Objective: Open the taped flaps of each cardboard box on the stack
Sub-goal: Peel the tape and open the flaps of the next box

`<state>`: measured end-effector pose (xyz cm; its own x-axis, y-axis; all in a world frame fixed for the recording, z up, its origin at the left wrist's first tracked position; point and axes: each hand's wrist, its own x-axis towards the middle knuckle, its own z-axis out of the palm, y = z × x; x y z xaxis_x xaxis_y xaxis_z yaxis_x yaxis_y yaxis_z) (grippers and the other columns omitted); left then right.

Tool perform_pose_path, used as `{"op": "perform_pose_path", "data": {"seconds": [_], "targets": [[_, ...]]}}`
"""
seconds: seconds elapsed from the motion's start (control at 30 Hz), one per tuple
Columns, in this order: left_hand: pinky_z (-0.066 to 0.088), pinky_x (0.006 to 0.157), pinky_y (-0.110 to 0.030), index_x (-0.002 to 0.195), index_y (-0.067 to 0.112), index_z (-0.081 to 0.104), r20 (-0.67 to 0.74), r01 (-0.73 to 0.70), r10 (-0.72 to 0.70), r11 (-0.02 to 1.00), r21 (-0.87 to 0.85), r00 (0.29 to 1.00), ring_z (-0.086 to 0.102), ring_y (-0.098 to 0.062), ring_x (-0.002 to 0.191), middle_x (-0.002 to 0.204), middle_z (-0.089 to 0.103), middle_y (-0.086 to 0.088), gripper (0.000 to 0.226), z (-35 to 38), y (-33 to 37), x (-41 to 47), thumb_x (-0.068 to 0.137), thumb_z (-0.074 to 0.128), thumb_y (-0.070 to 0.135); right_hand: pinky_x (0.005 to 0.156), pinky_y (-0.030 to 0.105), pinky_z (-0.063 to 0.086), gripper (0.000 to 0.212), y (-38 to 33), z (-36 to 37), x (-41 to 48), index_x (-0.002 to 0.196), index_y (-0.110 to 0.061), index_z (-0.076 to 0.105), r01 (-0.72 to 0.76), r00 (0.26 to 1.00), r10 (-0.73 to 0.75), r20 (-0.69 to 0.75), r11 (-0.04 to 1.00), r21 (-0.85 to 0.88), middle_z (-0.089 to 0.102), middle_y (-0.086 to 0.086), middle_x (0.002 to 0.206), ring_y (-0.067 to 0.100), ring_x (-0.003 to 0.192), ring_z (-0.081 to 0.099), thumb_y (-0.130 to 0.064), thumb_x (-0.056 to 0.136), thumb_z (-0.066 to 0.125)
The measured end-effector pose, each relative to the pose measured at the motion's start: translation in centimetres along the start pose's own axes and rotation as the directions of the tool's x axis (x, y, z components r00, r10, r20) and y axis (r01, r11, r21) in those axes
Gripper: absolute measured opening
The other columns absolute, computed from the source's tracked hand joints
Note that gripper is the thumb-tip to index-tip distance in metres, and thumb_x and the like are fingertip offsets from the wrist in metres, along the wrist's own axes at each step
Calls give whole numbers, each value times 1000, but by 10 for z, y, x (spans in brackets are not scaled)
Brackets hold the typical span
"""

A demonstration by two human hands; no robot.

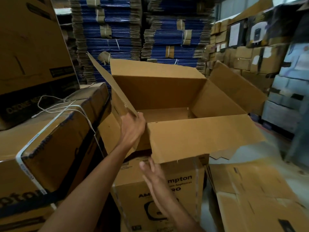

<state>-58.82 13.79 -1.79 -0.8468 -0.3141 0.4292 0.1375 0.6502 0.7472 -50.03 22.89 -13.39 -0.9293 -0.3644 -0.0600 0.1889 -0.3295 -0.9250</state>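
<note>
Since its flaps stand spread, the box (pixel 158 92) sits atop a printed carton (pixel 184 181); the left hand (pixel 132 128) clamps the left flap (pixel 107 84), probably steadying it, while the right hand (pixel 152 173), fingers straight, lies beneath the near flap (pixel 200 136).

Left hand (pixel 133 129) curled (apparently gripping), right hand (pixel 153 177) flat, fingers (pixel 152 164) straight

Bundled blue flat cartons (pixel 107 39) behind
</note>
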Motion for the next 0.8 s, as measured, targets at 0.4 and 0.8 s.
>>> {"op": "perform_pose_path", "data": {"seconds": [0.4, 0.8], "targets": [[39, 46, -6, 71, 18, 53, 144, 61, -45, 992, -108, 989, 49, -5, 48, 61, 61, -2, 38, 13, 17, -21, 108, 41, 18, 92, 23, 41, 21, -81, 4, 49, 87, -35, 51, 332, 795, -200, -572, 933, 135, 57, -18, 95, 7, 95, 58, -44, 92, 69], [52, 75, -31, 97, 8, 68, 370, 63, -14, 990, -122, 929, 66, -20, 92, 97, 70, -5, 42, -6, 26, -8, 108, 37, 34, 71, 19, 45, 54, -124, -12, 62, 147, -20, 43, 202, 741, -330, -585, 940, -275, 62, 5, 123, 10, 90, 58, -25, 95, 59]]}}
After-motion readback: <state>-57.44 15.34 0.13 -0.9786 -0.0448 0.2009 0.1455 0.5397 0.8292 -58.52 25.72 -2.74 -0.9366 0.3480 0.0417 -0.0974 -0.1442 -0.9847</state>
